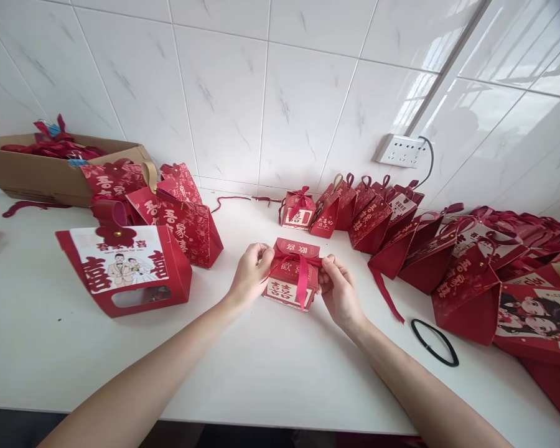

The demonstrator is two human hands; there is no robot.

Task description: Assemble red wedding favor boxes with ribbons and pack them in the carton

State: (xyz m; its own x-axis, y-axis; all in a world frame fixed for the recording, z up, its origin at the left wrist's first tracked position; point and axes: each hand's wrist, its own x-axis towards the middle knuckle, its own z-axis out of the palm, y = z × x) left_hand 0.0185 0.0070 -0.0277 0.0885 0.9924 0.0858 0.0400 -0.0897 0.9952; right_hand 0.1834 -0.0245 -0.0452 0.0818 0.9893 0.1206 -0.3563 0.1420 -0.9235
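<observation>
Centrally on worktop (261,361): box (282,289), ribbon (302,280) round it. Pinching ribbon at box's left with left hand (249,270), at box's right with right hand (338,289). Bag (121,270) well left of box.

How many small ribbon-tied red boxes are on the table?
2: the held box between left hand and right hand, and the rear box near the wall, beside the red bags. More may hide among those.

A box (293,274) between bags (126,267); carton (37,171) behind, probably holding ribbons (51,147).
</observation>
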